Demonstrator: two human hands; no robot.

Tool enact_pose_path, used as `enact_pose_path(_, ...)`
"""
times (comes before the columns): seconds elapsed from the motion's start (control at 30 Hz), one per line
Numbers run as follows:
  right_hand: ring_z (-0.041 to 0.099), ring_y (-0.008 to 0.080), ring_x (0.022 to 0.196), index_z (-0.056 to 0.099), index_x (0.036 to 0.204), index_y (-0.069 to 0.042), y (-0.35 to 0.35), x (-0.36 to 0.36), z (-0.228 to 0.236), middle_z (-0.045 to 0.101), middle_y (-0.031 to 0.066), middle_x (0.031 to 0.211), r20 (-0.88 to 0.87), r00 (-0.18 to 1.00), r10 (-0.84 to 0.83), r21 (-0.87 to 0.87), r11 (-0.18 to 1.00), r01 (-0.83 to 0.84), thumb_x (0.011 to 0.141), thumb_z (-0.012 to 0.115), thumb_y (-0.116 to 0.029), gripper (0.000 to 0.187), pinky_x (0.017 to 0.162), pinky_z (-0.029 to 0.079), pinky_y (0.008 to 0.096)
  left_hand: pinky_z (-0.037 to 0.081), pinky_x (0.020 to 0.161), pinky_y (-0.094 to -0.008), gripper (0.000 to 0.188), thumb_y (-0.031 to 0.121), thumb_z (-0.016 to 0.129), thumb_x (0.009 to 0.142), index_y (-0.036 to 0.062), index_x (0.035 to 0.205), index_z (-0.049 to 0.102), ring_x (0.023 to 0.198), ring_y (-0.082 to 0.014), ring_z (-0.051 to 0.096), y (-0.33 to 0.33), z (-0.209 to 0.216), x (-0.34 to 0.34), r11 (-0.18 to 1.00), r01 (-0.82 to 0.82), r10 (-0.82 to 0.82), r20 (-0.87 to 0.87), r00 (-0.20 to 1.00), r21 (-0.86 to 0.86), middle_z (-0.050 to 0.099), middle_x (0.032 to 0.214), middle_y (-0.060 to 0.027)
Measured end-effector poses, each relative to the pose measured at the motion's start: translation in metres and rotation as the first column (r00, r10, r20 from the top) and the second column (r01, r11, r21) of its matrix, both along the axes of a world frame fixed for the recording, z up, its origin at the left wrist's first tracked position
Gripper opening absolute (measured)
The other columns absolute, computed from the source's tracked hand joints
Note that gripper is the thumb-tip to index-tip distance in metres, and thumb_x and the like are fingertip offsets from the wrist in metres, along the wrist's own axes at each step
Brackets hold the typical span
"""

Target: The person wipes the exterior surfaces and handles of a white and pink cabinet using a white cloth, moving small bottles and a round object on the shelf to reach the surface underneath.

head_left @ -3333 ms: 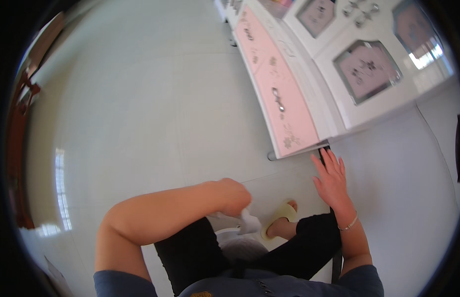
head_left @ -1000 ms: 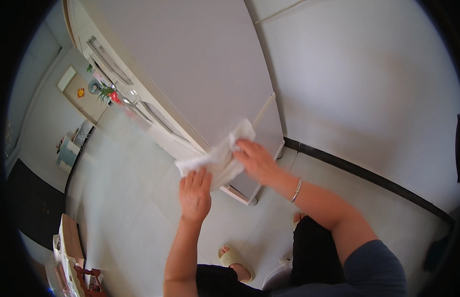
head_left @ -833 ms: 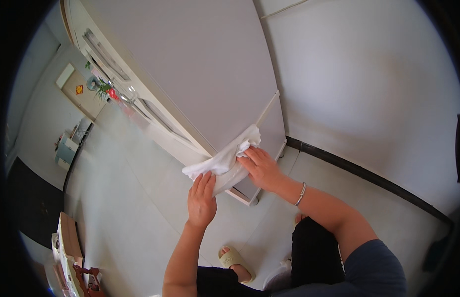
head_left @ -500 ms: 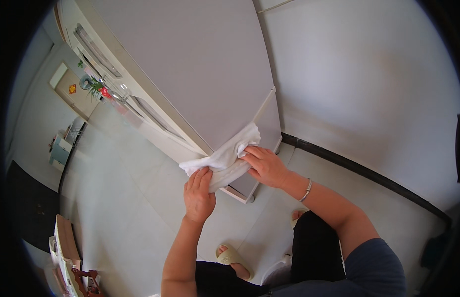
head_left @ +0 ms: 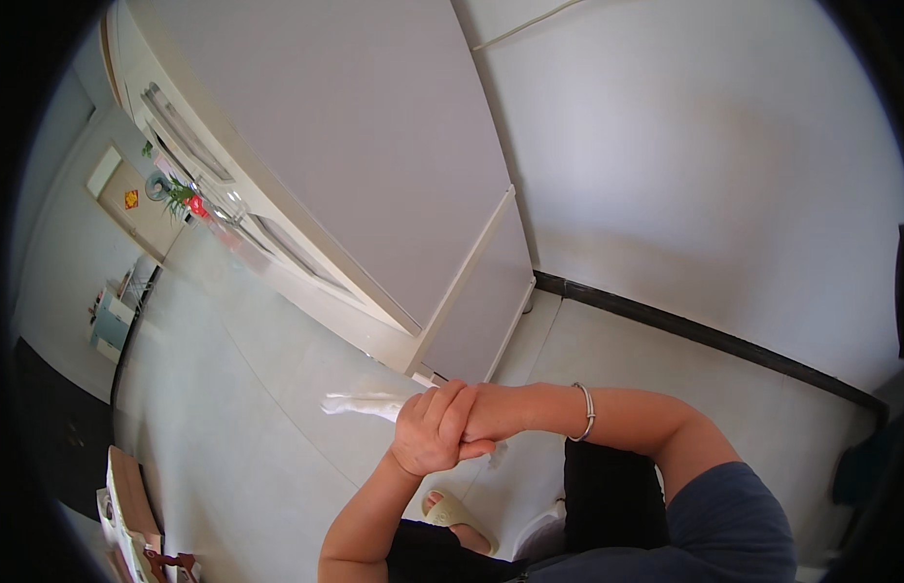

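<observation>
In front of my body, close by the lower front corner of a tall pale grey refrigerator [head_left: 355,146], my two hands are pressed together. Bunched between them is a white cloth [head_left: 363,403]; one end pokes out to the left and a small bit shows beneath the hands. My left hand [head_left: 434,428] is closed, its fingers lying over the fingers of my right hand [head_left: 486,413]. Those right fingers are mostly hidden, but the hand is closed around the cloth too. A silver bracelet [head_left: 588,413] circles my right wrist.
Beside the refrigerator runs a white wall [head_left: 705,155] with a black skirting board [head_left: 705,340]. My foot in a yellow-green slipper [head_left: 457,520] stands on the pale tiled floor [head_left: 267,389]. Boxes [head_left: 131,505] lie at the lower left; a door [head_left: 136,204] is far off.
Both hands have drawn back from the refrigerator's lower side toward my body. The cloth, spread out and held at two places before, is now gathered up between the joined hands.
</observation>
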State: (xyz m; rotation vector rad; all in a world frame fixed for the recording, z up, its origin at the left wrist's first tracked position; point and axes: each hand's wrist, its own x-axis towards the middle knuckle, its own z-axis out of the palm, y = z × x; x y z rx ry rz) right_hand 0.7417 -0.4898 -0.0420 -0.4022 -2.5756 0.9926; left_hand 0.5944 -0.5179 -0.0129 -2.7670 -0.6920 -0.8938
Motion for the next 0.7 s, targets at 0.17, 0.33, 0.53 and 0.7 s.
enact_pose_path(0.17, 0.058, 0.0285, 0.083, 0.059, 0.082, -0.004, -0.01, 0.008, 0.009, 0.061, 0.014, 0.084, 0.025, 0.977, -0.213, -0.231, 0.949, 0.213, 0.081, 0.048, -0.024, 0.024, 0.073, 0.045, 0.0372, 0.046, 0.049, -0.0336, 0.034, 0.034, 0.044, 0.088, 0.0023, 0.086, 0.057, 0.057, -0.0284, 0.057, 0.008, -0.005, 0.002, 0.991, -0.039, 0.056, 0.135, 0.989, -0.126, 0.06, 0.073, -0.0116)
enact_pose_path(0.33, 0.057, 0.032, 0.076, 0.056, 0.089, -0.005, -0.015, 0.035, 0.039, 0.06, 0.0153, 0.079, 0.215, 0.951, -0.223, -0.136, 0.957, 0.256, 0.087, 0.044, -0.03, 0.028, 0.069, 0.043, 0.0402, 0.04, 0.045, -0.0331, 0.041, 0.035, 0.052, 0.088, 0.0036, 0.061, 0.051, 0.048, -0.0279, 0.051, 0.01, -0.017, -0.026, 0.798, -0.205, 0.321, 0.112, 0.94, -0.567, 0.047, 0.052, -0.0137)
enact_pose_path(0.53, 0.057, 0.032, 0.077, 0.055, 0.092, -0.007, 0.002, 0.06, 0.014, 0.06, 0.015, 0.079, 0.327, 0.908, -0.262, -0.123, 0.941, 0.316, 0.087, 0.046, -0.032, 0.027, 0.068, 0.043, 0.0409, 0.04, 0.051, -0.0301, 0.038, 0.039, 0.064, 0.078, 0.0014, 0.074, 0.058, 0.051, -0.0172, 0.047, 0.006, -0.002, -0.038, 0.29, -0.246, 0.201, -0.193, 0.961, -0.925, 0.051, 0.056, -0.009)
enact_pose_path(0.7, 0.059, 0.0309, 0.084, 0.061, 0.094, -0.009, 0.007, 0.056, -0.017, 0.062, 0.0103, 0.086, 0.429, 0.832, -0.352, 0.007, 0.922, 0.387, 0.083, 0.052, -0.024, 0.021, 0.072, 0.046, 0.0405, 0.044, 0.061, -0.0312, 0.028, 0.027, 0.066, 0.074, 0.0021, 0.086, 0.06, 0.063, -0.0231, 0.056, 0.004, 0.008, -0.041, 0.268, -0.588, 0.258, -0.531, 0.807, -0.763, 0.059, 0.069, -0.0119)
